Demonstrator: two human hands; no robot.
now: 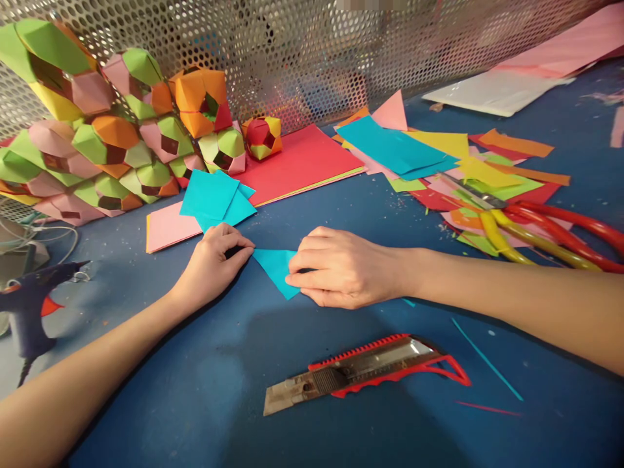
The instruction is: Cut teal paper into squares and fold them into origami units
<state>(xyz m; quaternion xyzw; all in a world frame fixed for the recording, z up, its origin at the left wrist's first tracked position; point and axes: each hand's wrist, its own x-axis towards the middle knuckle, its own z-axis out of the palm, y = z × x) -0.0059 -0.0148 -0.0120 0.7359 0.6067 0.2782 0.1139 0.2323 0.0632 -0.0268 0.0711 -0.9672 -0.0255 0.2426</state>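
Observation:
A small blue sheet of paper (277, 265), folded to a triangle, lies on the blue tabletop (166, 396) between my hands. My left hand (217, 263) pinches its left corner between thumb and fingers. On its right side rests my right hand (341, 268), fingers bent and closed over the edge, hiding that part of the paper. Just beyond my left hand, several blue paper squares (209, 195) overlap a pink paper stack (170, 227). Nearer to me lies a red box cutter (365, 367) with its blade out to the left.
Folded paper balls (114, 140) are piled at the back left against a perforated metal panel (302, 58). A glue gun (32, 305) lies at the left edge. Red sheets (302, 162) lie behind my hands. Paper scraps (492, 172) and scissors (507, 218) are at the right.

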